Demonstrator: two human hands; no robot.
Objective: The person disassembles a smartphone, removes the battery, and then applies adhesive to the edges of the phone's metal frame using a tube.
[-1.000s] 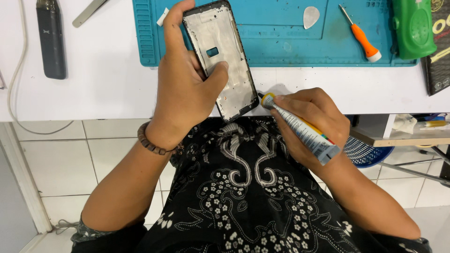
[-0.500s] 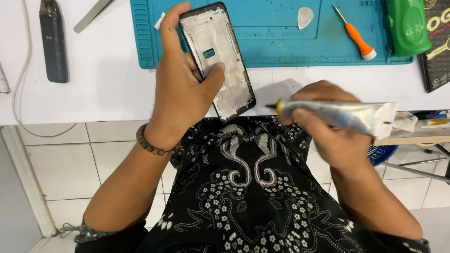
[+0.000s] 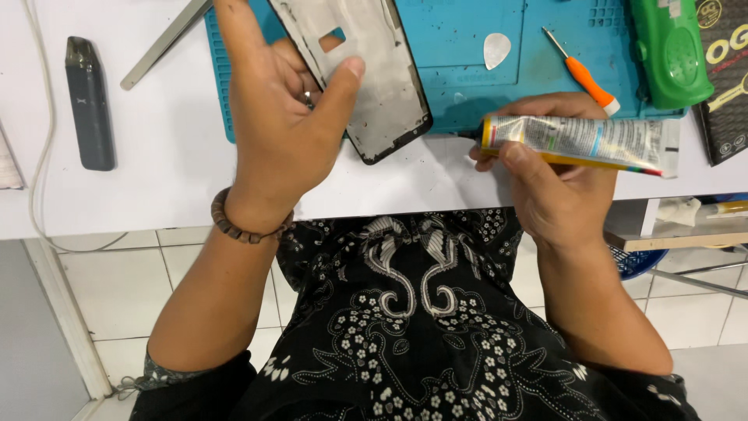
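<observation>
My left hand [image 3: 284, 117] grips a bare phone frame [image 3: 374, 78], black-edged with a pale inner plate and a small cut-out, tilted over the blue work mat [image 3: 467, 47]. The thumb presses on the inner plate and the fingers wrap behind. My right hand [image 3: 557, 175] holds a glue tube [image 3: 584, 140], white and yellow with coloured print, lying sideways with its dark nozzle pointing left toward the frame's lower corner. The nozzle tip is a short gap away from the frame.
On the mat lie a white pick [image 3: 496, 48], an orange-handled screwdriver [image 3: 580, 72] and a green bottle [image 3: 670, 51]. A dark slim device [image 3: 89, 101], metal tweezers [image 3: 164, 43] and a white cable [image 3: 35, 156] rest on the white table [image 3: 156, 179]. The table edge runs just above my lap.
The right hand has turned the tube from a downward slant to lying level, nozzle pointing left. The left hand has lifted the frame higher and farther from me.
</observation>
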